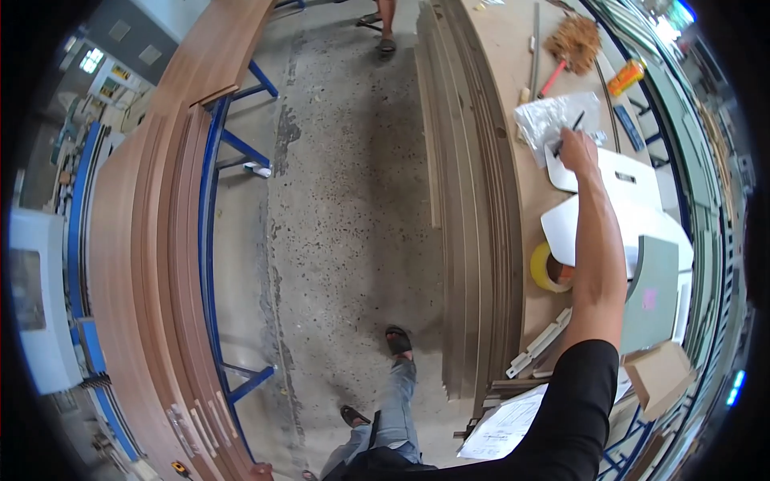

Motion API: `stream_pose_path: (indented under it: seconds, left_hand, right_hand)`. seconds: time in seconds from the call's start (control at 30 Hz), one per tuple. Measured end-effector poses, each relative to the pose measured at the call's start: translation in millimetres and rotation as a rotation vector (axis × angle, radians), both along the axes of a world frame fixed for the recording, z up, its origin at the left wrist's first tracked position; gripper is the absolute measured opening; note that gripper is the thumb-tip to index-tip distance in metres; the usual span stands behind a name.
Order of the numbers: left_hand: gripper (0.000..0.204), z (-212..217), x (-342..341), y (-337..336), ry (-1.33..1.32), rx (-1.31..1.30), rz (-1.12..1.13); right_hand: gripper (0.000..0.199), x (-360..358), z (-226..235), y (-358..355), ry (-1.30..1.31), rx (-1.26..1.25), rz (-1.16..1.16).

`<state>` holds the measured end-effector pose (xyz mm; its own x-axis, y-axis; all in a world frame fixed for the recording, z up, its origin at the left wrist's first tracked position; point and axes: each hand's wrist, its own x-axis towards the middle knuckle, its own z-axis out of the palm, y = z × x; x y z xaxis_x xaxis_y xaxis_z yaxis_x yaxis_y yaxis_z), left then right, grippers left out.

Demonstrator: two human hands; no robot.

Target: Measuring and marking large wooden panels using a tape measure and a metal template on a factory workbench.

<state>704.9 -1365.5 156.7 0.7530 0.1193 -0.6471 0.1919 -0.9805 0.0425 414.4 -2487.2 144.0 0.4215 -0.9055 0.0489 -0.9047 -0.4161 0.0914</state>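
Note:
My right arm, in a black sleeve, stretches far across the bench on the right. At its end my right hand (578, 152) is closed around a dark pen (577, 121). Beneath and beside it lie a clear plastic bag (539, 120) and a white panel (642, 178) with a small dark slot. My left hand (261, 471) shows only in part at the lower edge, by the end of the stacked brown boards (172, 305). Whether its fingers grip a board is hidden.
A yellow tape roll (541, 267), grey-green panel (650, 297), cardboard box (659, 377) and paper sheets (501, 425) lie near my right arm. Farther along are a brush (573, 44) and orange bottle (626, 77). Blue trestles (210, 240) edge the aisle; another person's foot (387, 46) stands ahead.

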Motion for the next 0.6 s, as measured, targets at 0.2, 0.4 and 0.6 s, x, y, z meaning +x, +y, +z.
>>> stream_pose_path:
  seconds: [0.2, 0.4, 0.6]
  left_hand:
    - [0.031, 6, -12, -82, -0.009, 0.091, -0.211]
    - [0.031, -57, -46, -15, -0.233, -0.195, -0.251]
    - [0.026, -75, -66, -20, -0.195, -0.243, -0.088]
  right_hand:
    - [0.013, -13, -7, 23, 0.054, -0.115, 0.102]
    - [0.018, 0, 19, 30, 0.34, -0.034, 0.232]
    - [0.016, -13, 25, 42, 0.444, -0.049, 0.291]
